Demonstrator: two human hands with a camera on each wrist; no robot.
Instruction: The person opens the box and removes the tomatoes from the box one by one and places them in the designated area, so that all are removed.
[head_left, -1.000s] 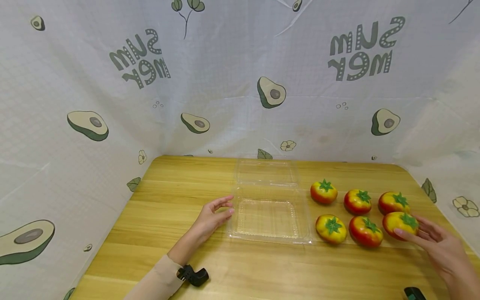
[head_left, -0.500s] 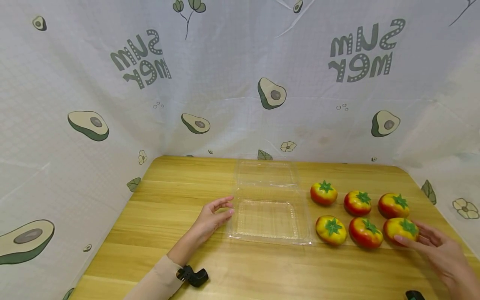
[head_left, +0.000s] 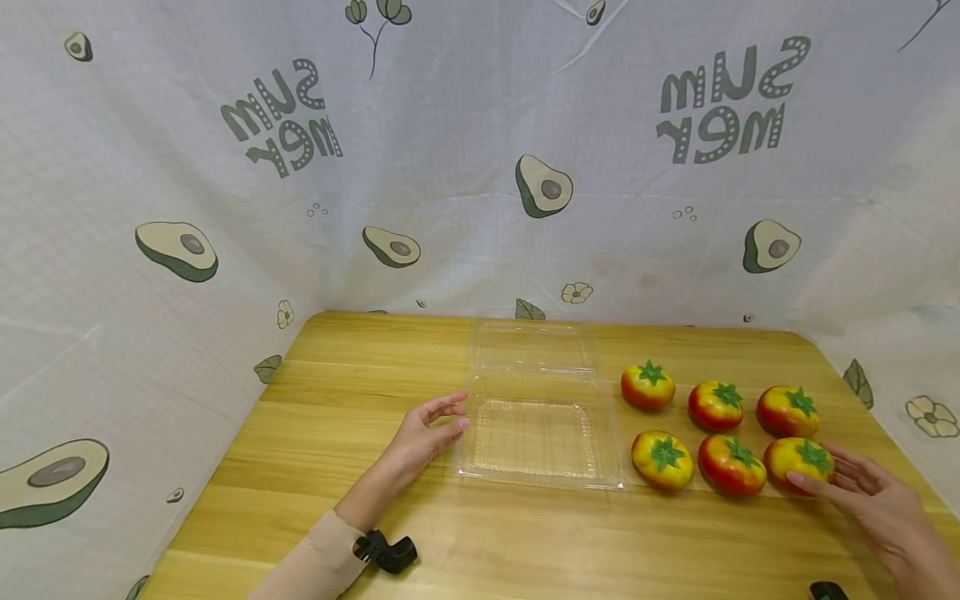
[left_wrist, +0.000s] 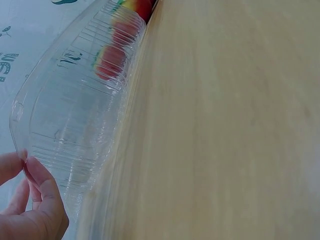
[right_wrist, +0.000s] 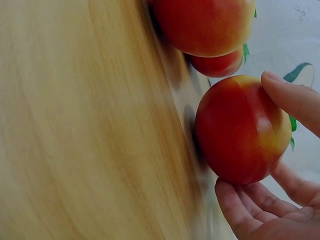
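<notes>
My left hand [head_left: 425, 437] pinches the left rim of a clear plastic clamshell container [head_left: 536, 477] between thumb and fingers. In the left wrist view that container [left_wrist: 60, 107] rises from the table, its rim caught at the fingertips. The lid [head_left: 534, 343] lies folded back behind the base. At the right, my right hand [head_left: 877, 500] holds a yellow-and-red tomato [head_left: 797, 463] with a green star-shaped top. The right wrist view shows the thumb on one side of this tomato [right_wrist: 242, 132] and fingers on the other. It is at table level; contact is hard to tell.
Several similar tomatoes stand in two rows right of the container, including a front one [head_left: 662, 460], its neighbour [head_left: 731, 467] and a back one [head_left: 786, 410]. A printed cloth [head_left: 465, 200] hangs behind the wooden table [head_left: 540, 542].
My right hand has lowered the tomato toward the table at the front right, then shifted it slightly left. The left hand and container have stayed in place.
</notes>
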